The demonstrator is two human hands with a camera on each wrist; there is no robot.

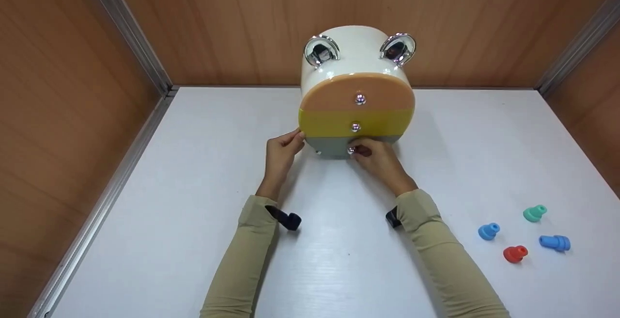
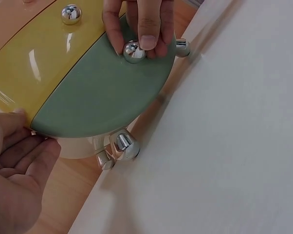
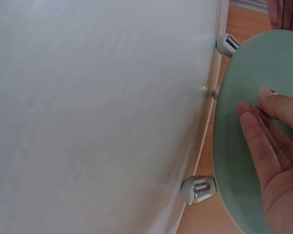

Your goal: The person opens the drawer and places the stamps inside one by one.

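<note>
- The right hand [image 1: 380, 160] pinches the knob [image 2: 133, 51] of the green drawer [image 2: 98, 95], the lowest of three; thumb and fingertips [image 2: 149, 41] are curled round the chrome ball.
- The left hand [image 1: 281, 153] rests against the left side of the cabinet [image 1: 356, 56], fingers loosely bent and touching its edge where the yellow drawer [image 1: 356, 121] meets the green one; it grips nothing.
- No brand, label or writing can be read on anything.
- The cabinet stands on chrome feet [image 2: 123, 145] at the back middle of the white surface [image 1: 193, 172], straight ahead of both hands, which meet at its lower front.
- An orange drawer [image 1: 358, 96] sits on top of the yellow one.
- Four small plastic pieces [image 1: 514, 254], two blue, one green, one red, lie well apart to the right.
</note>
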